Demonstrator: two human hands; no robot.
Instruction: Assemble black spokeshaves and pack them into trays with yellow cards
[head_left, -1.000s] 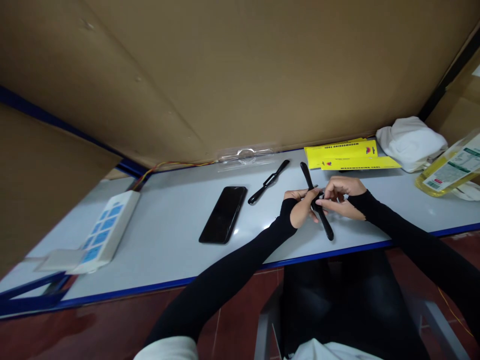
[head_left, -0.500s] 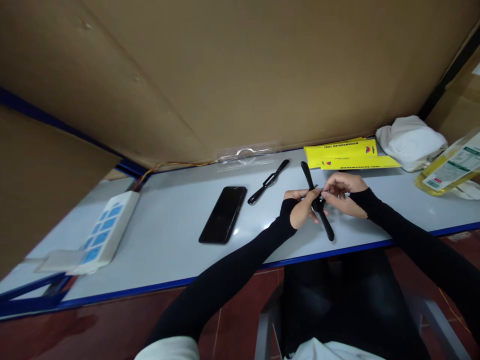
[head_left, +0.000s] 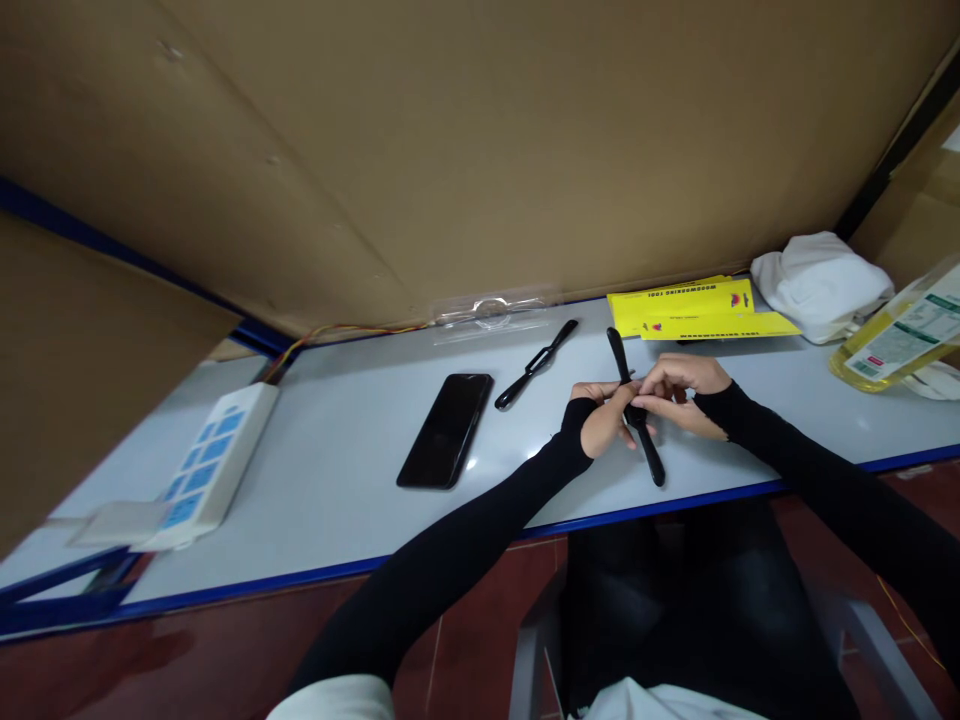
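My left hand (head_left: 604, 412) is closed around the middle of a black spokeshave (head_left: 648, 452), thumb on top. The spokeshave is held over the table, one handle pointing to the back and the other to the front edge. My right hand (head_left: 684, 388) is closed in a pinch at the tool's centre, touching it from the right. Whatever small part lies between those fingertips is hidden. Left of my hands, a second black spokeshave body (head_left: 537, 362) with an open slot in its middle lies on the table.
A black phone (head_left: 445, 432) lies on the grey table (head_left: 322, 450). Yellow cards (head_left: 712, 325), a white cloth bundle (head_left: 821, 285) and a bottle of yellow liquid (head_left: 892, 335) are at the right. Clear plastic packaging (head_left: 491, 312) rests by the cardboard wall; a white power strip (head_left: 217, 455) sits left.
My right hand has shifted slightly left and its fingertips now cover the spokeshave's centre. The tool has turned a little in my left hand.
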